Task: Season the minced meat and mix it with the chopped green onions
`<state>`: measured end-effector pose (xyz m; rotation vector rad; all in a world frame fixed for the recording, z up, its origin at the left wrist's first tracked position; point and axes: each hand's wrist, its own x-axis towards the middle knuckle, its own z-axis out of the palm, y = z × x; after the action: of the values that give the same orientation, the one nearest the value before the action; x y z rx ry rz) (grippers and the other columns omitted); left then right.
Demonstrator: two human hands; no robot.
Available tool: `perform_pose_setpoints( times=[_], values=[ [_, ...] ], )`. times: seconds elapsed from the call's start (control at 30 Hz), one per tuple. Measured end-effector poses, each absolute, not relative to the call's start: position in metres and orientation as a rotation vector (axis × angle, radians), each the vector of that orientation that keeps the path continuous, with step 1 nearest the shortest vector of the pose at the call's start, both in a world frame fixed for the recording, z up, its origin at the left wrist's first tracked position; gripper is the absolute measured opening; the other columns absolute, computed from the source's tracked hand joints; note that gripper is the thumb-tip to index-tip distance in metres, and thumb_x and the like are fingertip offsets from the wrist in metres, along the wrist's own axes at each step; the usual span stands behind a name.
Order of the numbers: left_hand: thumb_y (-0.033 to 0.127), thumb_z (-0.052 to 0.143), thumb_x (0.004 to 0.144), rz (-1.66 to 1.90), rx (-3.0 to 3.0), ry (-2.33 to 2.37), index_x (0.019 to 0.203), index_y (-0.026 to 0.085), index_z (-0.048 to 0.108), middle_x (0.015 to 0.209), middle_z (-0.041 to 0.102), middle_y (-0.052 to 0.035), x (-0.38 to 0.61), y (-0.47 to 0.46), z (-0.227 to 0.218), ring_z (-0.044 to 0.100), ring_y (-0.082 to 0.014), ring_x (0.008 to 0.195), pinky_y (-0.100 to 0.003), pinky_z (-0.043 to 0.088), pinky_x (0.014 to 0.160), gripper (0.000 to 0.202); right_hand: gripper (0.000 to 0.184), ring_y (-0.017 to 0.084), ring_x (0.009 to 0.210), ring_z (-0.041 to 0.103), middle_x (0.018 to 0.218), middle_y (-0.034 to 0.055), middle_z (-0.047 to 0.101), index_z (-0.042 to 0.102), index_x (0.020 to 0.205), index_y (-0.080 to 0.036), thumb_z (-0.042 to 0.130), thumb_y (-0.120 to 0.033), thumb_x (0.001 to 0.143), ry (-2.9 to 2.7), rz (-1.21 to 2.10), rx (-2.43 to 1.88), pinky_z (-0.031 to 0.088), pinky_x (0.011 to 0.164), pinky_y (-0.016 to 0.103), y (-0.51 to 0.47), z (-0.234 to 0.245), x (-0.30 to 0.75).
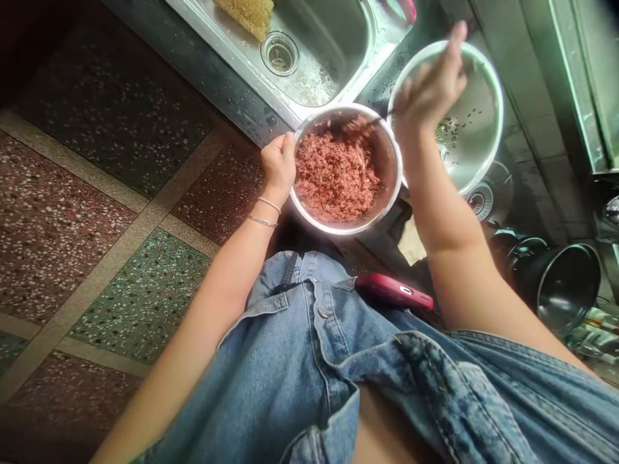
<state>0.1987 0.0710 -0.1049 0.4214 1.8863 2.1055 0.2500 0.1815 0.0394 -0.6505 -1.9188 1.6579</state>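
Note:
My left hand (278, 162) is closed on the rim of a steel bowl (393, 174) filled with pink minced meat (336, 177). My right hand (430, 87) hovers above and right of that bowl, blurred, with its fingers gathered round what looks like a thin utensil handle. Behind my right hand a second steel bowl (476, 138) tilts on the counter, with a few dark specks inside it.
A steel sink (319, 58) with a drain and a yellow sponge (246, 14) lies beyond the bowls. A red phone (394, 291) rests at my waist on the denim. Dark pots (563, 283) stand at the right. Terrazzo floor (97, 212) spreads left.

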Motion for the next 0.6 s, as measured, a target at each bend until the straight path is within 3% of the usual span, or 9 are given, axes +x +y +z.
perform_pose_setpoints(
  times=[0.1, 0.2, 0.37, 0.43, 0.5, 0.53, 0.6],
  values=[
    [0.066, 0.056, 0.087, 2.107, 0.411, 1.885, 0.054, 0.022, 0.040, 0.056, 0.037, -0.0012, 0.201, 0.070, -0.101, 0.055, -0.0194, 0.073, -0.031, 0.046, 0.066, 0.057, 0.051, 0.014, 0.048, 0.049, 0.052, -0.0046, 0.036, 0.039, 0.062, -0.026, 0.071, -0.063, 0.076, -1.924, 1.684, -0.610, 0.037, 0.036, 0.028, 0.136, 0.034, 0.300],
    [0.066, 0.055, 0.087, 2.080, 0.439, 1.926, 0.055, 0.022, 0.040, 0.056, 0.037, -0.0013, 0.202, 0.068, -0.099, 0.053, -0.0190, 0.072, -0.032, 0.045, 0.068, 0.057, 0.063, 0.013, 0.043, 0.040, 0.047, -0.0063, 0.026, 0.028, 0.058, -0.027, 0.063, -0.076, 0.075, -1.851, 1.704, -0.614, 0.034, 0.035, 0.029, 0.115, 0.014, 0.303],
    [0.068, 0.055, 0.086, 2.062, 0.469, 1.998, 0.056, 0.022, 0.043, 0.057, 0.039, -0.0017, 0.200, 0.067, -0.098, 0.049, -0.0182, 0.067, -0.033, 0.044, 0.068, 0.056, 0.081, 0.006, 0.035, 0.015, 0.042, -0.0093, 0.014, 0.011, 0.057, -0.026, 0.054, -0.094, 0.060, -1.401, 1.593, -0.713, 0.018, 0.031, 0.027, 0.190, -0.001, 0.272],
    [0.065, 0.057, 0.086, 2.077, 0.430, 1.972, 0.057, 0.022, 0.043, 0.058, 0.039, -0.0018, 0.200, 0.067, -0.098, 0.053, -0.0196, 0.072, -0.032, 0.045, 0.069, 0.055, 0.078, 0.005, 0.034, 0.012, 0.042, -0.0108, 0.015, 0.014, 0.057, -0.025, 0.069, -0.081, 0.060, -1.266, 1.554, -0.758, 0.014, 0.032, 0.028, 0.201, 0.004, 0.297],
    [0.063, 0.059, 0.087, 2.073, 0.401, 1.953, 0.057, 0.022, 0.042, 0.058, 0.038, -0.0016, 0.201, 0.067, -0.099, 0.055, -0.0202, 0.075, -0.032, 0.047, 0.069, 0.054, 0.064, 0.006, 0.031, 0.008, 0.035, -0.0120, 0.012, 0.025, 0.053, -0.025, 0.067, -0.070, 0.074, -1.297, 1.661, -0.811, 0.010, 0.031, 0.029, 0.186, 0.008, 0.333],
    [0.063, 0.059, 0.087, 2.061, 0.400, 1.958, 0.057, 0.022, 0.041, 0.058, 0.038, -0.0016, 0.200, 0.066, -0.099, 0.055, -0.0200, 0.074, -0.032, 0.047, 0.069, 0.054, 0.050, 0.008, 0.030, 0.016, 0.036, -0.0125, 0.020, 0.041, 0.061, -0.027, 0.067, -0.067, 0.076, -1.373, 1.753, -0.849, 0.016, 0.032, 0.029, 0.175, 0.011, 0.348],
    [0.064, 0.057, 0.087, 2.026, 0.421, 1.989, 0.056, 0.022, 0.041, 0.058, 0.039, -0.0017, 0.198, 0.065, -0.101, 0.055, -0.0192, 0.071, -0.032, 0.047, 0.067, 0.055, 0.040, 0.010, 0.033, 0.030, 0.039, -0.0126, 0.028, 0.056, 0.082, -0.027, 0.068, -0.065, 0.077, -1.514, 1.867, -0.879, 0.025, 0.034, 0.028, 0.162, 0.016, 0.361]
  ],
)
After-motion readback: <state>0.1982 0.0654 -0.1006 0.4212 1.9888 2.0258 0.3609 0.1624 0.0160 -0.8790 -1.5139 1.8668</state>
